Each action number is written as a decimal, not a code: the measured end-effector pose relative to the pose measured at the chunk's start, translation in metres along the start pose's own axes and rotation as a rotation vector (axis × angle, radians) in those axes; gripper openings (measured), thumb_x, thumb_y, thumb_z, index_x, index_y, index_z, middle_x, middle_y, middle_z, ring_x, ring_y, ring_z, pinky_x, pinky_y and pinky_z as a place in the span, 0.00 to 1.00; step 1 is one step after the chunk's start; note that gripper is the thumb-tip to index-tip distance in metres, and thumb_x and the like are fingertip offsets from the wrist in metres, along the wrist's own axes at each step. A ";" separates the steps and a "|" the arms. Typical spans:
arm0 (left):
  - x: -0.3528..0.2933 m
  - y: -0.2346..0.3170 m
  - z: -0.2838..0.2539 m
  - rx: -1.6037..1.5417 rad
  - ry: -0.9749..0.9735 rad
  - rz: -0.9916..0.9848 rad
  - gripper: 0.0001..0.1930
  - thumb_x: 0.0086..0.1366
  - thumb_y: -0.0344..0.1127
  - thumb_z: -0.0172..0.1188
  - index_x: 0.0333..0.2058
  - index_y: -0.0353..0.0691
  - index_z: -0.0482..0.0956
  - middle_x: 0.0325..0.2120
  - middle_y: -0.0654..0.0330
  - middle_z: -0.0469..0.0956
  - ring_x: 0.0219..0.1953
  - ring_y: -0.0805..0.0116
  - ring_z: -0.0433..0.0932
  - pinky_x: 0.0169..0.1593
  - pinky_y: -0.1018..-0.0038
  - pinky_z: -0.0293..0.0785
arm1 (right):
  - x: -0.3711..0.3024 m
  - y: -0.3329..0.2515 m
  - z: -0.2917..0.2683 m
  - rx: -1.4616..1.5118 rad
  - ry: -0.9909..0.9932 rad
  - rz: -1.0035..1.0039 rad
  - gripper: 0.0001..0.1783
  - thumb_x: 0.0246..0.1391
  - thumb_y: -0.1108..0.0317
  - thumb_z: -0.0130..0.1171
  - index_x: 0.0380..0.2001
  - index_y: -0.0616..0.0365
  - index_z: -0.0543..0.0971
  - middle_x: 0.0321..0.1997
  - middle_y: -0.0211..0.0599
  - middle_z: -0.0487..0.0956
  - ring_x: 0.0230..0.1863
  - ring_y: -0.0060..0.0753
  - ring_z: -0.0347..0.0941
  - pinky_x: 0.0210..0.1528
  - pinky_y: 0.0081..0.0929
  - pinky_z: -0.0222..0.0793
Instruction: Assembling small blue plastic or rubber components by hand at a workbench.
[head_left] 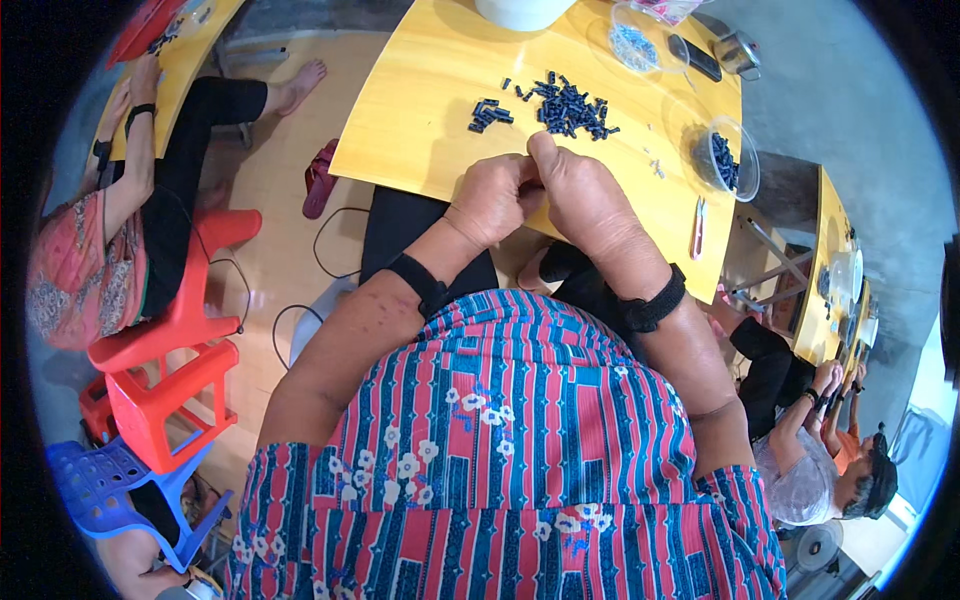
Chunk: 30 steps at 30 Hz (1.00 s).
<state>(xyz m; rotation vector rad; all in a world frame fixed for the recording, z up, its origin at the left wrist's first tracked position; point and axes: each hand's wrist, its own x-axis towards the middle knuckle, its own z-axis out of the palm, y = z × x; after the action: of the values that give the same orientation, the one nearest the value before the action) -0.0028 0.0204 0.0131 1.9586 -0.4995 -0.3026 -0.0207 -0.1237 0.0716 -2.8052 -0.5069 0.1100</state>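
My left hand (492, 200) and my right hand (583, 195) meet over the near edge of the yellow table (400, 130). Both have their fingers closed, with the fingertips pressed together. Whatever they pinch is hidden behind the fingers. Just beyond my hands lies a loose heap of small black cylindrical pieces (570, 107). To its left is a smaller group of the same black pieces (489, 115). A clear round tub (742, 190) at the right edge holds more of them. Some tiny pale bits (656, 166) lie between the heap and that tub.
Small snips (698, 230) lie near the right edge. Farther back stand a tub of blue-white bits (634, 48), a black phone (695, 58), a metal cup (738, 55) and a white bowl (525, 10). Red stools (180, 300) and seated people flank me at other tables.
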 end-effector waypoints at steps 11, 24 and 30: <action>0.008 -0.005 0.006 -0.201 0.054 -0.056 0.07 0.55 0.29 0.67 0.32 0.34 0.82 0.23 0.59 0.82 0.27 0.76 0.79 0.33 0.78 0.76 | -0.026 0.041 0.028 0.573 0.298 0.233 0.11 0.45 0.73 0.62 0.35 0.58 0.82 0.29 0.44 0.81 0.30 0.41 0.80 0.36 0.29 0.75; 0.010 -0.014 -0.004 -0.298 -0.065 -0.084 0.04 0.61 0.28 0.63 0.31 0.32 0.81 0.22 0.66 0.78 0.25 0.81 0.74 0.30 0.81 0.73 | -0.032 0.021 0.032 0.588 0.334 0.177 0.14 0.48 0.74 0.63 0.40 0.56 0.80 0.30 0.38 0.78 0.30 0.36 0.77 0.36 0.28 0.74; -0.002 -0.006 -0.005 -0.413 -0.118 -0.140 0.08 0.60 0.33 0.64 0.32 0.32 0.82 0.21 0.62 0.79 0.24 0.80 0.75 0.29 0.80 0.73 | -0.040 0.019 0.032 0.640 0.327 0.131 0.14 0.46 0.80 0.65 0.39 0.58 0.79 0.28 0.31 0.77 0.29 0.21 0.74 0.35 0.19 0.73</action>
<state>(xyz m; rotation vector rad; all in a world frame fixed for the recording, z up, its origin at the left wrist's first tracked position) -0.0008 0.0273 0.0101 1.5808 -0.3424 -0.5664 -0.0560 -0.1469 0.0363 -2.1646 -0.1647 -0.1368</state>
